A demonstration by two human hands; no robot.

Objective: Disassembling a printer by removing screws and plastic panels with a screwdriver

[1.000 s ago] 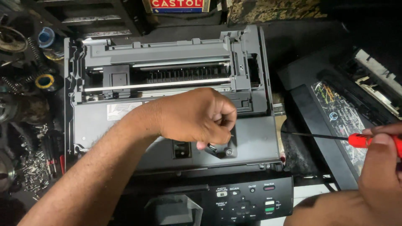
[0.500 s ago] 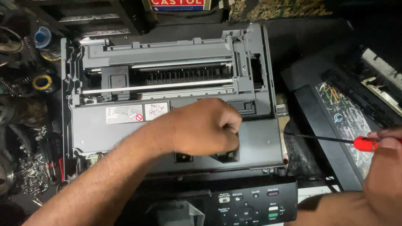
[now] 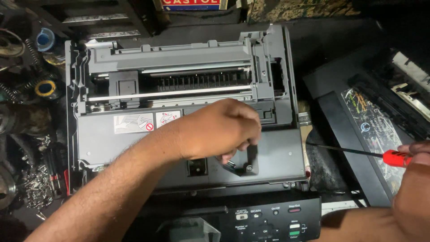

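Opened grey printer (image 3: 179, 130) at centre, seen from above. The left hand (image 3: 224, 130) rests on its lower deck, fingers curled, fingertips at a dark recess (image 3: 244, 163); whether they pinch anything cannot be told. The right hand (image 3: 414, 179), at right beside the printer, grips a red-handled screwdriver (image 3: 394, 157).

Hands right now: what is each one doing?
Left hand: fingers curled down onto the printer, nothing clearly held.
Right hand: closed on the red-handled screwdriver.
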